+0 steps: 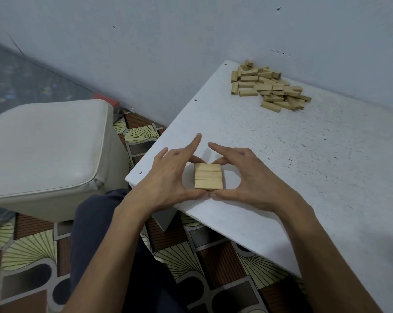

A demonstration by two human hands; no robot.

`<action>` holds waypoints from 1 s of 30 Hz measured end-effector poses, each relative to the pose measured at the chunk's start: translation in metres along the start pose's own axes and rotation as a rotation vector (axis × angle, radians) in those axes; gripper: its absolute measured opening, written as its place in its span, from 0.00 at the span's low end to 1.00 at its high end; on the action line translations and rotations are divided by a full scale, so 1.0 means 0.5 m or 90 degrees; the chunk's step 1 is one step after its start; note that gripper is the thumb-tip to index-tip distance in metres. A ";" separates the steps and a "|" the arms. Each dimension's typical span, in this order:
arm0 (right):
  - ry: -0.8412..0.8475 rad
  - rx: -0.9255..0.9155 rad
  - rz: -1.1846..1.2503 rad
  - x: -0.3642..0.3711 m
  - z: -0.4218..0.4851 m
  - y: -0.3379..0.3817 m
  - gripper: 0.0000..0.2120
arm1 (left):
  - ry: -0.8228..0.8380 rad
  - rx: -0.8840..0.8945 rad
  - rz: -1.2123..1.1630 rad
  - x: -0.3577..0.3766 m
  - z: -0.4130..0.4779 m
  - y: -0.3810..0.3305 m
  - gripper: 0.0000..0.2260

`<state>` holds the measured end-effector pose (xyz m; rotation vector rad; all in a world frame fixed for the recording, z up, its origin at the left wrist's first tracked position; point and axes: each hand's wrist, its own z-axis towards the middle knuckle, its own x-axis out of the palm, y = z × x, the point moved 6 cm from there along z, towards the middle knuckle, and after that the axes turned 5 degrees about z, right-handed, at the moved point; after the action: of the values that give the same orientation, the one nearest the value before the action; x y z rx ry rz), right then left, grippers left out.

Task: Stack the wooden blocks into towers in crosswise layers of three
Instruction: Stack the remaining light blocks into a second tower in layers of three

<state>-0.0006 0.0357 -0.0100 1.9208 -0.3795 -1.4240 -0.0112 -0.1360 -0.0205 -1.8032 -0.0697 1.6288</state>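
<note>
A low tower of wooden blocks (208, 177) stands near the front left corner of the white table (292, 168). Its top layer is three blocks side by side, and another layer shows just beneath. My left hand (168, 179) and my right hand (252, 177) frame the tower from both sides. The thumb tips meet at its near face, and straight fingers touch its far corners. Both index fingers stick out past the tower and touch nothing. A loose pile of several wooden blocks (270, 86) lies at the table's far edge against the wall.
A cream padded stool (48, 150) stands left of the table, close to its corner. The grey wall (191, 53) runs behind the table. Patterned floor (32, 256) and my dark trouser leg (114, 245) lie below the table's front edge.
</note>
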 end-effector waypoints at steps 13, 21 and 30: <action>-0.009 -0.006 0.009 0.000 0.002 -0.004 0.47 | -0.008 0.000 -0.002 -0.002 0.001 -0.002 0.50; -0.008 -0.009 0.003 0.003 0.001 -0.002 0.48 | 0.012 0.003 -0.004 0.005 -0.001 -0.008 0.49; -0.013 -0.017 0.002 0.004 0.001 0.000 0.47 | 0.003 0.006 -0.006 0.006 0.000 -0.010 0.50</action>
<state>-0.0005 0.0342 -0.0118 1.8847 -0.3706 -1.4399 -0.0083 -0.1306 -0.0206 -1.7965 -0.0675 1.6155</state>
